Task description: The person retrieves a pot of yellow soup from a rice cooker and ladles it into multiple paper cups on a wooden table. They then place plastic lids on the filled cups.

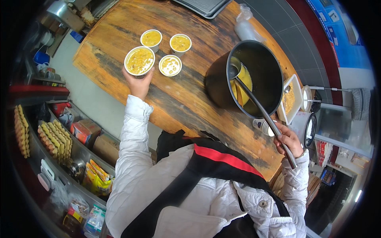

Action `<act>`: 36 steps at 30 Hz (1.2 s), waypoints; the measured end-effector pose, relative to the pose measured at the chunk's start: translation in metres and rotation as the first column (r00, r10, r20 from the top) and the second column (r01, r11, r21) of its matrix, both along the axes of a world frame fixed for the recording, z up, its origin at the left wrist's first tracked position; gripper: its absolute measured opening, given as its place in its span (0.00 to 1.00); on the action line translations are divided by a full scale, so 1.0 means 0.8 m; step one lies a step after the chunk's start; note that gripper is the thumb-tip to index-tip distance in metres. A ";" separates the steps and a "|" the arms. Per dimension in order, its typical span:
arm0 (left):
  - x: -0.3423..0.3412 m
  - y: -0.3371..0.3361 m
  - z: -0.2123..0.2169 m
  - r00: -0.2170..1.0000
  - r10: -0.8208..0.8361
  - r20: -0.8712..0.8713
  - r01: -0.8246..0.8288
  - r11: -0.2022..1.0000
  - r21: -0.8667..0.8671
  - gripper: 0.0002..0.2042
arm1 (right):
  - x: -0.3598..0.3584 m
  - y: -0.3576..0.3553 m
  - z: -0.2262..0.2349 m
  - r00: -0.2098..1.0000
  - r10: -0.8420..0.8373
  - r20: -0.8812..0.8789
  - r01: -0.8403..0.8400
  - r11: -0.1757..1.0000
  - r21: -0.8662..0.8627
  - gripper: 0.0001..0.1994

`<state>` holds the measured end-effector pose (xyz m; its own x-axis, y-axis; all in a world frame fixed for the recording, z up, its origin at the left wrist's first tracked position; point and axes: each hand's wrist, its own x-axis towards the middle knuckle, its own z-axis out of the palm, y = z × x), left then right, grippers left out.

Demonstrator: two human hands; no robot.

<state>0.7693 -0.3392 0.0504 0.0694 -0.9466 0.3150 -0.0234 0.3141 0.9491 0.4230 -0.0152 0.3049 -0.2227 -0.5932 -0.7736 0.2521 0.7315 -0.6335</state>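
My left hand (139, 82) is wrapped round a white paper cup (139, 61) filled nearly to the rim with yellow soup. Close by stand three more filled cups: one behind it (151, 38), one at the back right (180, 43) and one just to its right (170, 66). The soup in that last one has pale bubbles on top. My right hand (286, 141) grips the long metal handle of a ladle (258, 102). Its bowl rests inside a deep dark pot (216, 81), by yellow soup low in the pot. Whether the ladle's bowl holds soup I cannot tell.
The pot stands on a worn wooden table (182, 107). Right of it are stacked paper cups (262, 126) and a white tray (293, 99) of yellow bits. A plastic bag (246, 25) and a dark tray (204, 6) lie at the back. Egg cartons (55, 141) fill shelves on the left.
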 end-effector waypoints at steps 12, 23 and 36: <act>-0.065 0.053 0.102 0.914 -0.372 -0.164 0.380 0.925 0.022 0.33 | 0.037 0.122 0.028 0.957 -0.270 0.106 0.290 0.884 -0.368 0.32; -0.125 0.071 0.165 0.855 -0.518 0.009 0.517 0.853 -0.071 0.35 | 0.076 0.140 0.071 0.980 -0.175 -0.099 0.097 0.844 -0.527 0.35; -0.158 0.050 0.157 0.870 -0.493 0.013 0.487 0.855 -0.175 0.38 | 0.093 0.145 0.067 0.557 0.114 -0.822 -0.515 0.825 -0.235 0.33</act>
